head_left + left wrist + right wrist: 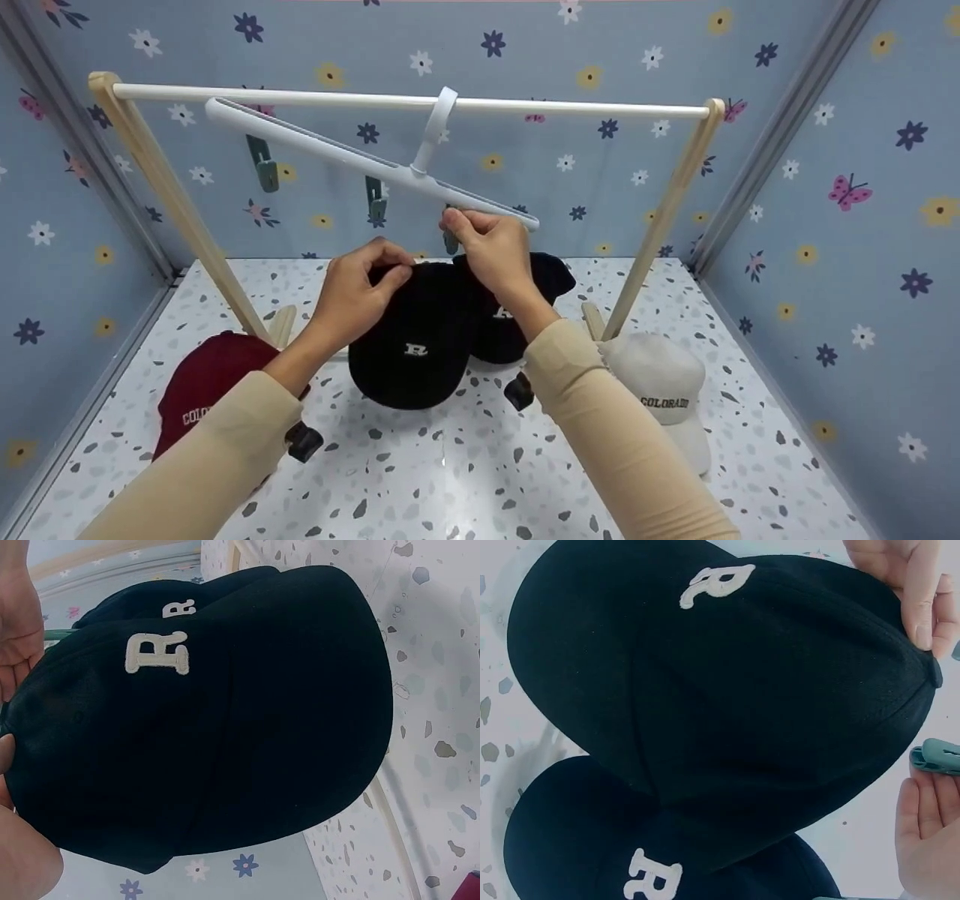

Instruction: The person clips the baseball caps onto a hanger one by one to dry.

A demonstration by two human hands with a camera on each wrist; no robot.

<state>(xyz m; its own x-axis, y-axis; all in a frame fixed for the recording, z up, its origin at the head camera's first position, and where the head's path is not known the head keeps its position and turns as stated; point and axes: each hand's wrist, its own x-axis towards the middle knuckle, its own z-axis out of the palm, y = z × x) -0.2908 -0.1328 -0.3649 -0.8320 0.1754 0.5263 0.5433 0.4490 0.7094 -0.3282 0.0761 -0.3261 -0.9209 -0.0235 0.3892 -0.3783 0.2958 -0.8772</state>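
My left hand point(354, 291) pinches the crown of a black cap point(411, 330), which hangs brim down with its white R facing me. My right hand point(496, 249) pinches a green clip point(939, 756) under a white hanger point(322, 150), just beside the cap's crown; in the right wrist view the clip and crown are apart. A second black cap point(495, 341) with a white R is behind my right forearm. Its upper attachment is hidden. The hanger hooks over a white rail point(585, 109) and tilts down to the right.
Two more green clips, a left one point(262, 169) and a middle one point(376, 201), hang from the hanger. On the speckled surface point(420, 480) lie a maroon cap point(214, 375) at left and a light grey cap point(660, 382) at right. Wooden posts point(664, 217) support the rail.
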